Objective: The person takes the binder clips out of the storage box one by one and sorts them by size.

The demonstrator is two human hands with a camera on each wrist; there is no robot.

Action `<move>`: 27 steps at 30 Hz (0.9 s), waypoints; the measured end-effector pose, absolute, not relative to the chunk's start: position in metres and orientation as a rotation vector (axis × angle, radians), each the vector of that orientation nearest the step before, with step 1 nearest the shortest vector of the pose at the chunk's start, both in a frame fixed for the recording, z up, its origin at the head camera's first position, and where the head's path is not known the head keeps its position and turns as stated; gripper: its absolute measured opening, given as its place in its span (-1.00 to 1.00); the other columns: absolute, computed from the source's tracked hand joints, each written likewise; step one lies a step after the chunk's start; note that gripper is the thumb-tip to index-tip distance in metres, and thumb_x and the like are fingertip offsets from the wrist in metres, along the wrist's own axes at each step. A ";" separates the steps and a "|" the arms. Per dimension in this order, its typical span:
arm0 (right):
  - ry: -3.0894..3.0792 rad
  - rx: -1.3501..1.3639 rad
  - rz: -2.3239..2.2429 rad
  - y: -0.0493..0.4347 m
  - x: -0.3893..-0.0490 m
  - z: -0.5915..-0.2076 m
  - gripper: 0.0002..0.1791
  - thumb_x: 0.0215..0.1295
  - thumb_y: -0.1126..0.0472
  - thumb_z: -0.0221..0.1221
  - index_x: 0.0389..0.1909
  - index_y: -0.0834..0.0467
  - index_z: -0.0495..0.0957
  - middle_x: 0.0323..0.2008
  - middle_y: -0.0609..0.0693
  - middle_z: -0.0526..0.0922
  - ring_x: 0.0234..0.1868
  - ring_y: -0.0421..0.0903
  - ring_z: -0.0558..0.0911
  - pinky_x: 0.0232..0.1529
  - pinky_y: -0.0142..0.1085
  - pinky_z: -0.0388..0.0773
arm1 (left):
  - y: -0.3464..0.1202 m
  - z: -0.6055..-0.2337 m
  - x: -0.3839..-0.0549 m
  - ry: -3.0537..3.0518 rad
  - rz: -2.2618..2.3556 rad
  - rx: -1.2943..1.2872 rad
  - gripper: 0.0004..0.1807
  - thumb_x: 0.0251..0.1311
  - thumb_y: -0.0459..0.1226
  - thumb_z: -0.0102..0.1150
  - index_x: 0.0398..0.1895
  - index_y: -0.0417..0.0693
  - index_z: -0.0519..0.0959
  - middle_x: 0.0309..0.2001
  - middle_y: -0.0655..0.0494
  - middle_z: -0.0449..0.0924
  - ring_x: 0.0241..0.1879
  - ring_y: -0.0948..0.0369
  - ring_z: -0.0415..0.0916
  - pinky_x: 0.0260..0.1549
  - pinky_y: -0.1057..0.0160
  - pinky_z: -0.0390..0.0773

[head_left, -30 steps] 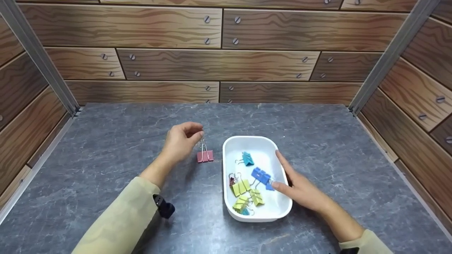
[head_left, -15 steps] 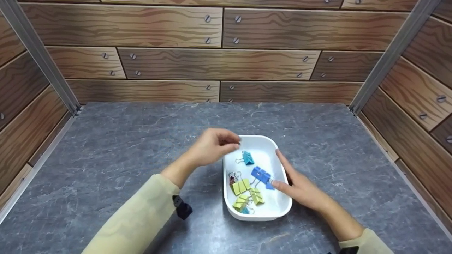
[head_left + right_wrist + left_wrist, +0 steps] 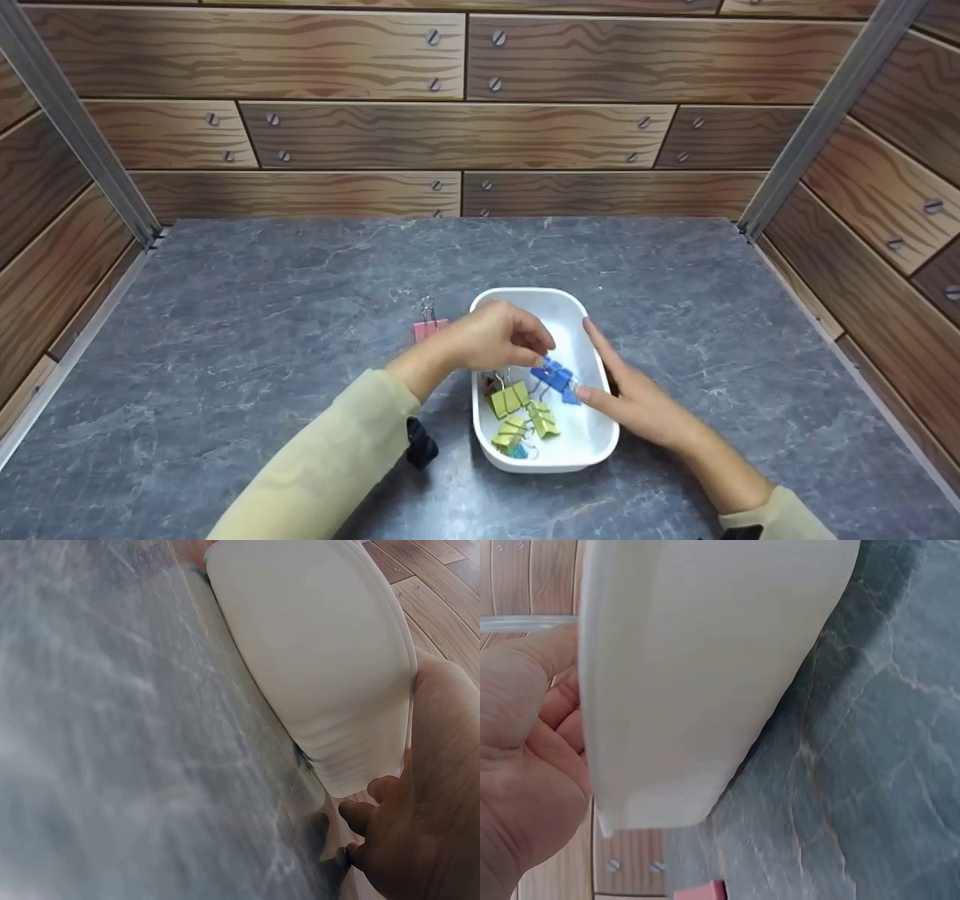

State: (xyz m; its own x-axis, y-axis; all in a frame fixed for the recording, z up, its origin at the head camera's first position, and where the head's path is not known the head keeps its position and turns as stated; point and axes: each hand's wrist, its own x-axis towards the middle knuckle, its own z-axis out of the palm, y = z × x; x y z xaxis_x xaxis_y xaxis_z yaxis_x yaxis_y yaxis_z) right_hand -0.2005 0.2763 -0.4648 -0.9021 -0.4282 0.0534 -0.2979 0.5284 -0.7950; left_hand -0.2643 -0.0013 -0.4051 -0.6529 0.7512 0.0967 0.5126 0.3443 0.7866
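Observation:
A white plastic box (image 3: 600, 450) stands on the table, holding several binder clips. My left hand (image 3: 499, 337) reaches over its left rim, with thumb and index finger apart beside a blue binder clip (image 3: 555, 375). The teal clip seen earlier at that spot is hidden under this hand. In the left wrist view the box wall hides the left fingertips. My right hand (image 3: 637, 401) holds the box's right wall, thumb over the rim and fingers along the outside. Yellow-green binder clips (image 3: 510, 399) lie in the near half, with a dark red clip (image 3: 490, 385) beside them.
A pink binder clip (image 3: 430, 328) stands on the grey marbled table (image 3: 300, 277) left of the box, partly covered by my left forearm. Wood-patterned walls (image 3: 360, 135) and metal corner posts (image 3: 829, 112) enclose the table at the back and sides.
My left hand has left the pink clip on the table and moved right, over the rim and down into the box. The right hand stays on the box's right wall.

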 end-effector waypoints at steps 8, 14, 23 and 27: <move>2.616 -0.618 -1.304 0.276 -0.201 -0.464 0.01 0.54 -0.02 0.25 0.75 -0.22 -0.21 0.58 0.35 0.21 0.39 0.19 0.48 0.20 -0.12 0.58 | 0.005 -0.411 -0.264 2.373 1.101 1.139 -0.78 0.27 -0.40 0.48 -0.03 -0.17 0.80 -0.15 0.07 0.83 -0.22 0.40 0.66 -0.11 0.43 0.63; 2.621 -0.621 -1.291 0.276 -0.201 -0.466 0.01 0.54 -0.01 0.25 0.75 -0.21 -0.22 0.59 0.35 0.18 0.41 0.22 0.45 0.20 -0.11 0.58 | 0.007 -0.415 -0.264 2.425 1.004 1.137 -0.78 0.25 -0.35 0.52 -0.05 -0.06 0.83 -0.22 0.26 0.81 -0.25 0.45 0.63 -0.11 0.44 0.60; 2.578 -0.648 -1.343 0.276 -0.201 -0.466 0.01 0.55 0.03 0.24 0.75 -0.18 -0.22 0.58 0.38 0.19 0.39 0.21 0.48 0.14 -0.22 0.61 | 0.009 -0.416 -0.263 2.474 0.923 1.131 -0.82 0.23 -0.32 0.53 -0.12 0.05 0.86 -0.27 0.34 0.81 -0.25 0.47 0.64 -0.09 0.44 0.56; 2.588 -0.640 -1.330 0.277 -0.201 -0.465 0.01 0.55 0.02 0.24 0.75 -0.19 -0.22 0.60 0.37 0.15 0.42 0.22 0.44 0.16 -0.23 0.59 | 0.011 -0.415 -0.263 2.504 0.879 1.142 -0.86 0.25 -0.29 0.53 -0.14 0.08 0.87 -0.28 0.36 0.81 -0.27 0.49 0.61 -0.12 0.45 0.55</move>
State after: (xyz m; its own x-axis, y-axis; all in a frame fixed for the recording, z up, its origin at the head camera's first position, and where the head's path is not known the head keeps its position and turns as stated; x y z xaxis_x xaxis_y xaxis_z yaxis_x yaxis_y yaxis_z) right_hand -0.2007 0.2769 -0.4650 -0.8952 -0.4427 0.0505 -0.2989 0.5125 -0.8050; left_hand -0.2629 0.0108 -0.4152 -0.6608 0.7503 0.0199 0.5980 0.5102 0.6181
